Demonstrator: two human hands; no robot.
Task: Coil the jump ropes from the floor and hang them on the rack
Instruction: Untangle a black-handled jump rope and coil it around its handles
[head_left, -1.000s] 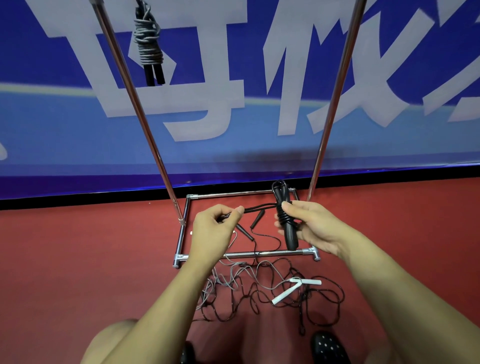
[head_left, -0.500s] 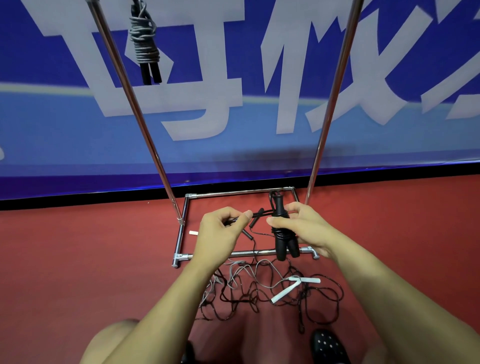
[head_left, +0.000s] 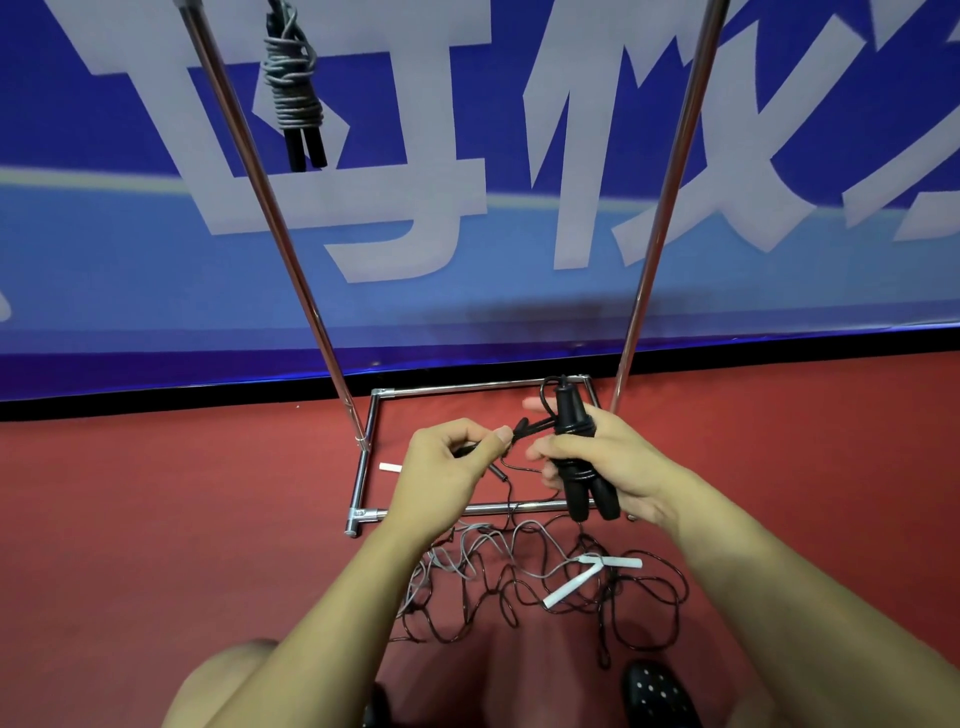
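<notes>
My right hand (head_left: 613, 470) grips a black jump rope (head_left: 574, 436) by its two handles, which point down, with cord wound around them. My left hand (head_left: 447, 465) pinches the loose black cord leading to that bundle. A coiled grey rope with black handles (head_left: 292, 88) hangs from the top of the chrome rack (head_left: 270, 218). Tangled grey and black ropes (head_left: 519, 582) with white handles (head_left: 592, 569) lie on the red floor in front of the rack's base.
The rack's second upright (head_left: 670, 182) rises at the right, and its square base frame (head_left: 363, 462) sits on the floor by the blue banner wall. A small white piece (head_left: 389, 467) lies inside the frame. My knee (head_left: 234, 686) and a dark dotted shoe (head_left: 657, 693) are at the bottom.
The right hand turned the black bundle so both handles now point down and shifted slightly right. The left hand kept pinching the cord and moved closer to the bundle.
</notes>
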